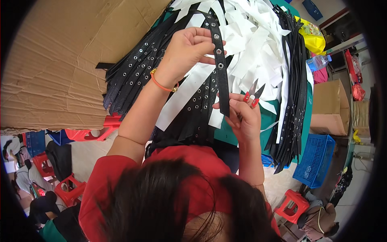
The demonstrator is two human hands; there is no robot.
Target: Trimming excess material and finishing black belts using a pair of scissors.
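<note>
A black strap (222, 82) with a row of metal eyelets hangs upright before me. My left hand (189, 50), with an orange bracelet at the wrist, pinches its upper part. Near its lower end is my right hand (245, 117), closed round red-handled thread snips (252, 98) whose blades point up and stand apart. The right fingers are at the strap's bottom end, and some of them are hidden behind it. Under both hands lie many black eyelet straps (139, 68) and a heap of white strips (256, 52).
Brown cardboard (56, 60) covers the left side. On the green tabletop's (231, 135) right edge hang more black straps (292, 109). Beyond are a plastic bottle (318, 62), a yellow bag (312, 38), a cardboard box (330, 107) and a blue crate (314, 159). Red stools (292, 205) and other people are around.
</note>
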